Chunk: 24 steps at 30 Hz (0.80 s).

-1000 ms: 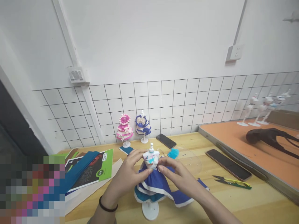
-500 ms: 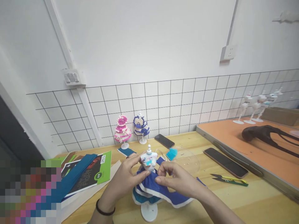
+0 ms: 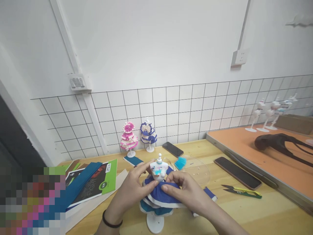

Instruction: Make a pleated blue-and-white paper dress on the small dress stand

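Note:
A small white dress form (image 3: 158, 171) stands on a round white base (image 3: 155, 223) in front of me. Around its waist lies a blue paper skirt layer (image 3: 168, 199) with a white edge, above a teal layer (image 3: 156, 209). My left hand (image 3: 137, 184) holds the form from the left, its thumb pressed on the blue paper at the waist and its fingers behind the torso. My right hand (image 3: 186, 189) pinches the blue paper at the right of the waist. The paper's loose end (image 3: 210, 193) shows beyond my right wrist.
Two decorated forms, one pink (image 3: 129, 140) and one purple (image 3: 148, 133), stand by the wall. Phones (image 3: 237, 173) and yellow-green thread snips (image 3: 242, 191) lie to the right. Teal paper pieces (image 3: 180, 163) sit near a clear disc. Books (image 3: 97, 186) and paper strips lie left.
My right hand has drawn the blue paper closer round the right side of the waist, and its trailing part has shifted behind my right wrist. The form leans slightly more to the right.

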Each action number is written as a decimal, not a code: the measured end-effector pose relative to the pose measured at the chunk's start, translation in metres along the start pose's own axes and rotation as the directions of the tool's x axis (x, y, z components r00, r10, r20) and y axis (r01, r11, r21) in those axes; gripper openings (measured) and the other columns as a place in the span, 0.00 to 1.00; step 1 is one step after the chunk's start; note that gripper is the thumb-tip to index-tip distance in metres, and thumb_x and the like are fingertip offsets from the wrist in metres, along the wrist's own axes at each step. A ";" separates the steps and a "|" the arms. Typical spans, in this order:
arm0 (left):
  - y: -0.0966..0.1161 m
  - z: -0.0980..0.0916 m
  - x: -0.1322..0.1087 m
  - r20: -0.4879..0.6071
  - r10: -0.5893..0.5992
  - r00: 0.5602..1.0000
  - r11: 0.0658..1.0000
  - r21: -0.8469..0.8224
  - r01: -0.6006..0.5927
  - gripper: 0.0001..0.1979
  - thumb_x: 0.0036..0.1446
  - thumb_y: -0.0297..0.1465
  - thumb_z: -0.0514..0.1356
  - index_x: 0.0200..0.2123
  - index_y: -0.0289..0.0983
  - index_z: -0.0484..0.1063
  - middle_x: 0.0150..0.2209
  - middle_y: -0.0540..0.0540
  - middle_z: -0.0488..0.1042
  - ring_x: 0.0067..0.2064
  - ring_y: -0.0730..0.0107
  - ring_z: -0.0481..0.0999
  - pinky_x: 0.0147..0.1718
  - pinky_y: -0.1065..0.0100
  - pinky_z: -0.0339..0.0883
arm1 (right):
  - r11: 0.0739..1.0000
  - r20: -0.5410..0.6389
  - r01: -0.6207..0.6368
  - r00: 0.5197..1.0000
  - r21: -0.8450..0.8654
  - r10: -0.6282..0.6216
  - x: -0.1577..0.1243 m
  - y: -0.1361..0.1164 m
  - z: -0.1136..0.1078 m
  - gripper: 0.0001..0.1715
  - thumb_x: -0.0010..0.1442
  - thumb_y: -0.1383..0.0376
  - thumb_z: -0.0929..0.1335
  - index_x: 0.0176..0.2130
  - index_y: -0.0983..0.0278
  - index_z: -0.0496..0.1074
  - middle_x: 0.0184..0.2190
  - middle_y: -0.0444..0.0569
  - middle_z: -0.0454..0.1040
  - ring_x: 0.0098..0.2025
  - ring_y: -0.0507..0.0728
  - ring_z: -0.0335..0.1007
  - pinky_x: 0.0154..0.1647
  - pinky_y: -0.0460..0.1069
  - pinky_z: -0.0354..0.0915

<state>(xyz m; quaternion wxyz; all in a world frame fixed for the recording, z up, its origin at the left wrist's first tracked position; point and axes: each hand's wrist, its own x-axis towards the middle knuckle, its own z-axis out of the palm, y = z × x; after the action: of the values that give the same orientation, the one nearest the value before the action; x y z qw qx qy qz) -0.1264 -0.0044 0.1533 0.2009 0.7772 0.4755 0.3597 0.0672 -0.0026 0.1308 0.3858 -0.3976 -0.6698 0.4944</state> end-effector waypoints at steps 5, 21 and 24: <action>0.007 0.002 -0.002 -0.012 0.046 0.999 0.999 0.023 -0.046 0.21 0.50 0.29 0.60 0.50 0.43 0.69 0.41 0.48 0.74 0.42 0.64 0.72 0.46 0.67 0.65 | 0.982 -0.112 0.079 0.989 -0.172 -0.100 0.002 0.002 0.008 0.11 0.54 0.60 0.67 0.26 0.66 0.68 0.24 0.44 0.70 0.29 0.54 0.65 0.30 0.45 0.60; 0.011 0.003 -0.001 0.002 0.005 1.000 1.000 -0.028 -0.005 0.23 0.51 0.27 0.58 0.52 0.44 0.65 0.43 0.47 0.73 0.43 0.62 0.71 0.45 0.66 0.66 | 0.880 -0.170 0.162 0.950 -0.446 -0.261 -0.001 0.010 0.008 0.09 0.57 0.62 0.65 0.29 0.63 0.71 0.25 0.45 0.74 0.28 0.54 0.68 0.29 0.46 0.60; 0.013 0.004 -0.001 0.000 -0.003 1.000 0.999 -0.037 0.003 0.22 0.51 0.26 0.58 0.51 0.43 0.66 0.42 0.47 0.73 0.42 0.63 0.71 0.44 0.67 0.66 | 0.867 -0.192 0.139 0.947 -0.478 -0.258 0.000 0.011 0.008 0.09 0.57 0.62 0.65 0.28 0.63 0.69 0.24 0.45 0.72 0.27 0.54 0.67 0.29 0.47 0.60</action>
<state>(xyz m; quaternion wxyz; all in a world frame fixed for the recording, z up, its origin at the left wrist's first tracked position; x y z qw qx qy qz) -0.1160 -0.0114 0.1586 0.2157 0.7727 0.4698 0.3684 0.0617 -0.0035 0.1181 0.4113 -0.4646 -0.7510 0.2257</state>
